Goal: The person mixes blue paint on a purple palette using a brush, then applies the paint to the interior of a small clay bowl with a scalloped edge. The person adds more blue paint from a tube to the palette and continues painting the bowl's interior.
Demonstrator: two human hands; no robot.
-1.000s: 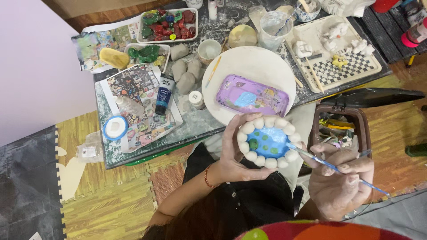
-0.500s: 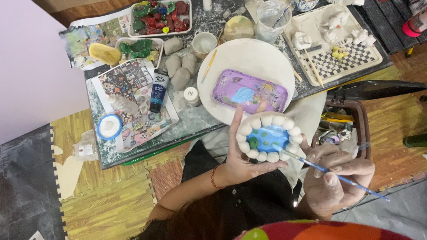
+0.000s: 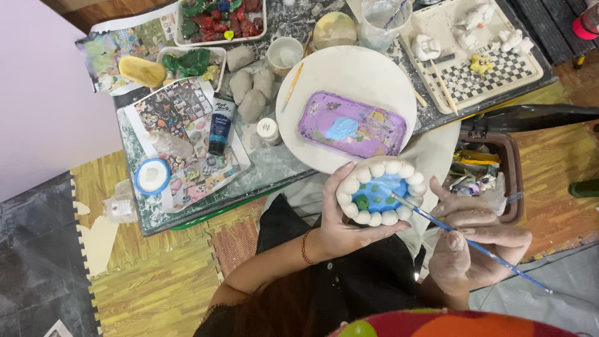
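Note:
My left hand (image 3: 340, 228) cups a small round clay dish (image 3: 379, 191) with a white beaded rim, a blue inside and green spots. My right hand (image 3: 474, 246) holds a thin blue-handled paintbrush (image 3: 474, 244); its tip rests at the dish's right inner edge. Both hands are below the table's near edge, over my dark lap. Just above the dish on the table lies a round white plate (image 3: 312, 100) carrying a purple paint-smeared palette tray (image 3: 352, 125).
The table holds a blue paint tube (image 3: 219, 123), a small white jar (image 3: 269, 130), grey clay lumps (image 3: 253, 87), a white cup (image 3: 285, 52), a water glass (image 3: 385, 21), a checkered tray with white figures (image 3: 486, 50) and printed paper sheets (image 3: 181, 140). A brown box (image 3: 486, 175) of supplies sits at my right.
The view has shifted slightly, so the table sits higher in frame. The dish and brush stay together; the brush tip remains at the dish's right side.

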